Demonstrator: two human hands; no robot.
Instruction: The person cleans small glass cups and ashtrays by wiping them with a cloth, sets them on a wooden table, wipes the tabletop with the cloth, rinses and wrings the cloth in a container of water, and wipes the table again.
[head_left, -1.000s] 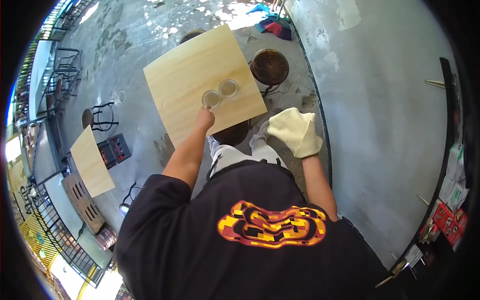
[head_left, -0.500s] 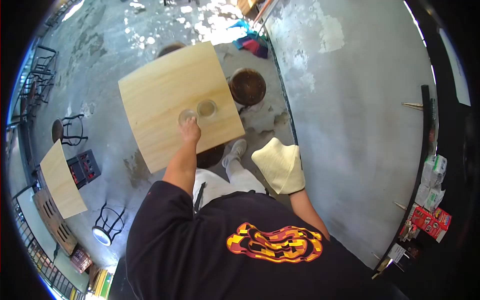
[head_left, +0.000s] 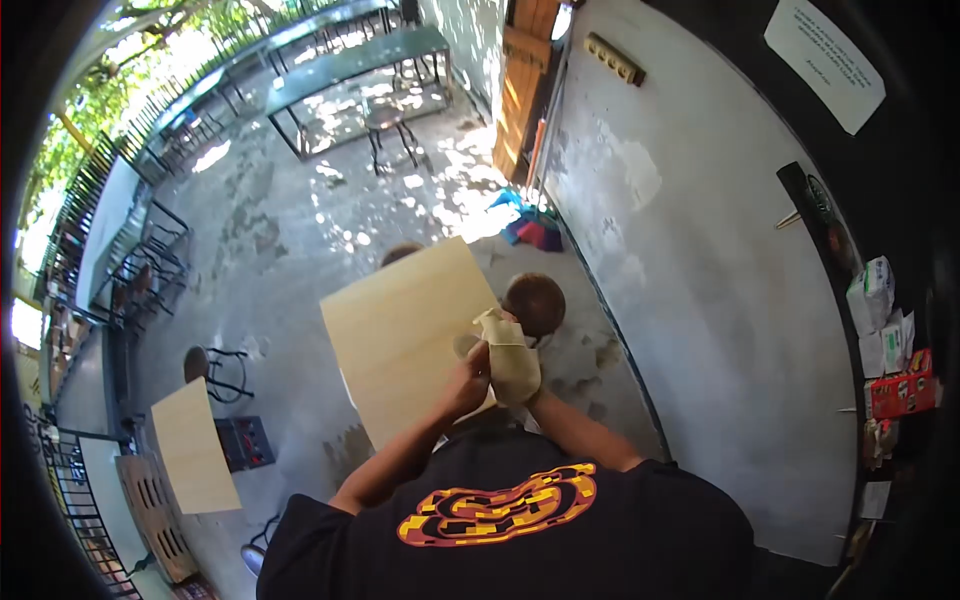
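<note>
A cream cloth (head_left: 515, 365) is wrapped over my right hand (head_left: 513, 378), which grips it in front of my chest; the cloth hides the fingers. My left hand (head_left: 470, 380) is closed and touches the cloth's near-left edge. What its fingers hold is hidden. Just beyond the left hand shows a clear drinking glass (head_left: 464, 344), over the light wooden table (head_left: 400, 330). Whether it stands on the table or is in the hand, I cannot tell. A second glass does not show now.
A round brown stool (head_left: 537, 303) stands against the table's right side, near the grey wall (head_left: 690, 260). Another small wooden table (head_left: 195, 450) and a black stool (head_left: 215, 372) are to the left. Long green tables (head_left: 360, 68) stand farther back. Colourful fabric (head_left: 530, 222) lies by the wall.
My view has tilted up. My left hand has come back from the glasses on the table to the cloth. My cloth-covered right hand has moved left to meet it.
</note>
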